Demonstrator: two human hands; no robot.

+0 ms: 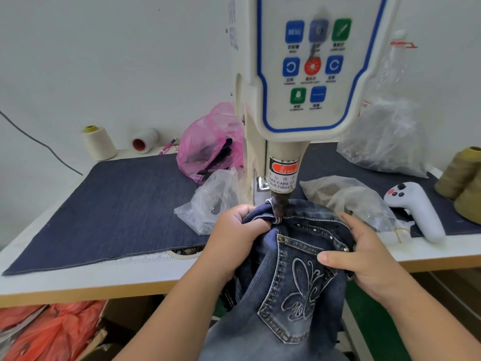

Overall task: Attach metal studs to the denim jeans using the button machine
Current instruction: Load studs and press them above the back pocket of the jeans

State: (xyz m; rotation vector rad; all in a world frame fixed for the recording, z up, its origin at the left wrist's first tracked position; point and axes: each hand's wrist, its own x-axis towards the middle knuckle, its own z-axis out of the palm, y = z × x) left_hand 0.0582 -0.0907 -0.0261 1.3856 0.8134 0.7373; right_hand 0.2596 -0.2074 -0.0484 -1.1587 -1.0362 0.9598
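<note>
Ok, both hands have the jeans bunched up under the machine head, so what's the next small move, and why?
Probably draw the left hand back a little before pressing. Its fingers pinch the jeans right beside the punch, and the warning label there says to mind your fingers. The right hand already holds the waistband farther from the punch, so it can keep the fabric in place.

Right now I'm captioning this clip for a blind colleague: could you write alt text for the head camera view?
Two bare hands hold dark denim jeans under the punch of a white button machine: the left hand bunches the waistband beside the punch tip, and the right hand grips the fabric near an embroidered back pocket. Plastic bags and thread cones sit around on the table.
</note>
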